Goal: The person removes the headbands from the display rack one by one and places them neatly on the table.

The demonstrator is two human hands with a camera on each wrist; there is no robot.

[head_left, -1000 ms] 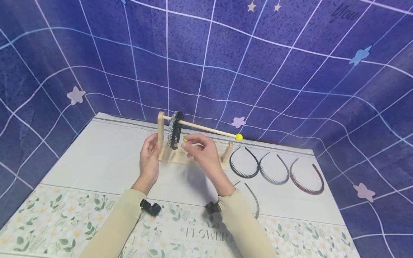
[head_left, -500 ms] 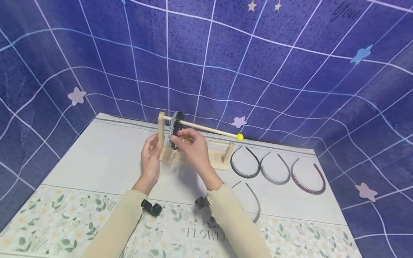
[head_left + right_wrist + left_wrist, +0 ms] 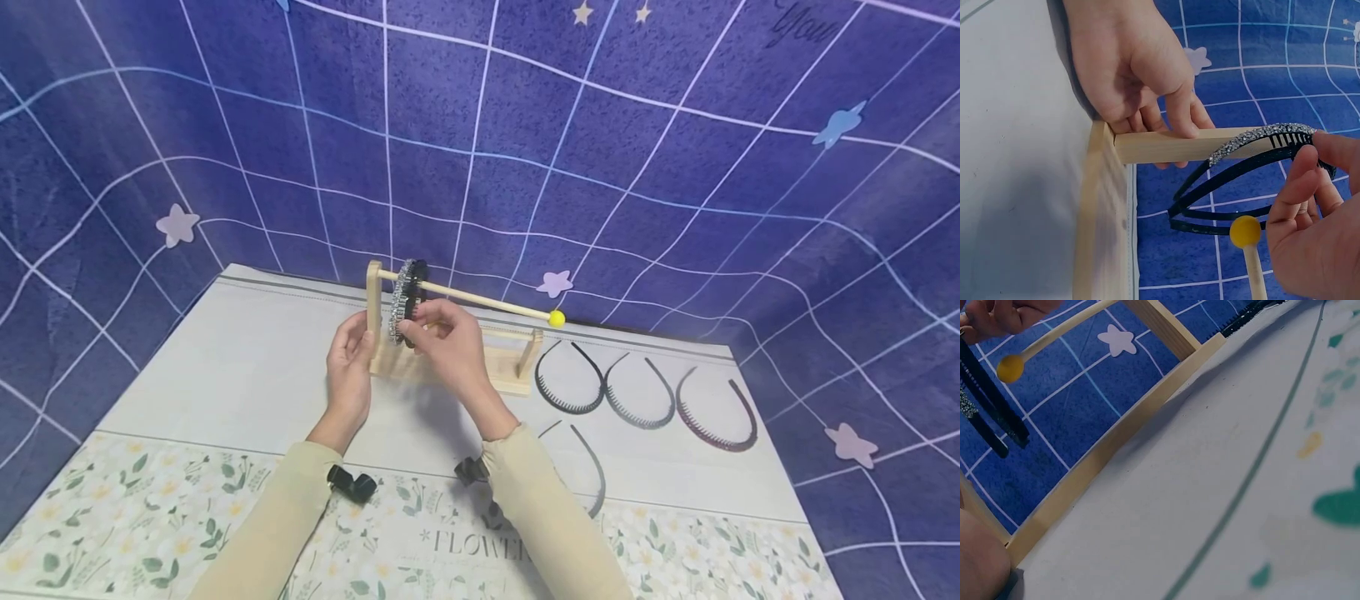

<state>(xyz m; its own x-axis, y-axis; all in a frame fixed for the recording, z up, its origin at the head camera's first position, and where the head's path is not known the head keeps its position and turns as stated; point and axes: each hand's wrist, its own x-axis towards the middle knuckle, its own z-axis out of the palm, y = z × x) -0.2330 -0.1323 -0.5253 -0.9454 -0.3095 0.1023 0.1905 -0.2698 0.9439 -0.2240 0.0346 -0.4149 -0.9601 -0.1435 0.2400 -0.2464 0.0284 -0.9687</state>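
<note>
Toothed headbands [image 3: 398, 304] hang on the upper rod [image 3: 487, 300], the right hand [image 3: 454, 346] pinching them, the left hand [image 3: 348, 368] gripping the post [image 3: 373, 293], apparently to straighten them; the next move likely calls for a gentle release.

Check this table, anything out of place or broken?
No visible damage or spills. One headband lies out of line: three others form a row to the right of the wooden stand, but it sits nearer the person, partly hidden by the right sleeve.

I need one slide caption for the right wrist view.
The left hand grips a pale rectangular wooden post; the right hand holds black curved headbands, one silver-glittered.
</note>
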